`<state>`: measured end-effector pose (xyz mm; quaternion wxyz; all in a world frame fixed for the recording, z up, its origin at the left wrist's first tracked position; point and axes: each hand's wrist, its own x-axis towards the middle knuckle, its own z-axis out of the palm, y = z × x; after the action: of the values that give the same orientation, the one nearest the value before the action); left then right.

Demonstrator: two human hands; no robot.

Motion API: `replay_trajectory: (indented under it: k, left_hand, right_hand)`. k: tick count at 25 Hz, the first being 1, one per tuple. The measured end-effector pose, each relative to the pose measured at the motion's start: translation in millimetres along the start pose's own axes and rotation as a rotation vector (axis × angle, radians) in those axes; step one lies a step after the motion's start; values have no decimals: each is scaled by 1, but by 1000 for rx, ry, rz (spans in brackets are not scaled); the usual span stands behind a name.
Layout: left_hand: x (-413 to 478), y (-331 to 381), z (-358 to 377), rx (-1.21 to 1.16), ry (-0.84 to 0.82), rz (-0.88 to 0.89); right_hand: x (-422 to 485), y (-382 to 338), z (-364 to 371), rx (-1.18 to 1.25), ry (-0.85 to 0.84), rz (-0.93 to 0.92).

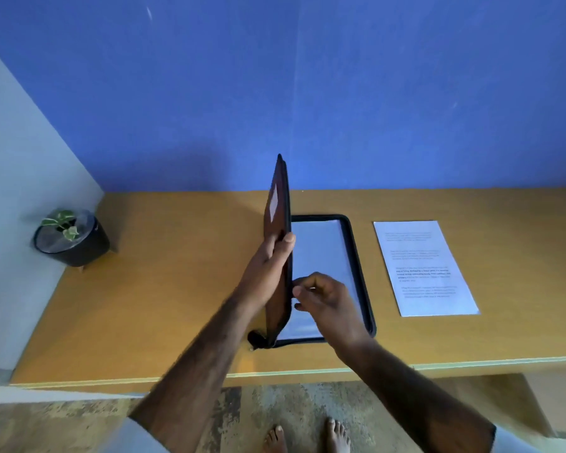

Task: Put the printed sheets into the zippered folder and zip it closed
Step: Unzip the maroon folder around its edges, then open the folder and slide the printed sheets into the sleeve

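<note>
The zippered folder (356,256) lies open in the middle of the wooden desk. Its brown cover (278,204) stands almost upright, and my left hand (268,266) grips the cover's edge from the left. The folder's lower half lies flat with a pale clear sleeve (321,250) inside and a dark zip border around it. Over that lower half, close to the cover's edge, my right hand (327,299) hovers with the fingers curled; I cannot tell whether it pinches anything. The printed sheets (425,266) lie flat on the desk to the right of the folder, untouched.
A small potted plant (71,237) stands at the desk's far left, near the wall corner. Running across below my arms is the desk's front edge (307,371). A blue wall rises directly behind the desk.
</note>
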<state>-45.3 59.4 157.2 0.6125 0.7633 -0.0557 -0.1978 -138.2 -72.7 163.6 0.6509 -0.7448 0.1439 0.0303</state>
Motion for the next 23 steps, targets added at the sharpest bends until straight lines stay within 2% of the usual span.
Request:
replay_trajectory:
  k: [3, 6, 9, 12, 14, 19, 23]
  left_hand:
    - [9, 11, -28, 65, 74, 27]
    - [15, 1, -61, 183, 235, -13]
    - [18, -16, -93, 288, 302, -44]
    - [21, -37, -119, 391, 379, -78]
    - [22, -51, -129, 467, 433, -114]
    - [26, -85, -138, 720, 513, -201]
    - [25, -115, -137, 929, 498, -211]
  right_hand:
    - [11, -5, 34, -88, -88, -73]
    - [28, -1, 48, -60, -178, 11]
    - [57, 18, 32, -97, -68, 116]
    - [86, 55, -7, -307, 120, 164]
    - [98, 86, -37, -468, 174, 219]
    - [108, 154, -83, -963, 85, 258]
    - [109, 183, -93, -1099, -15, 179]
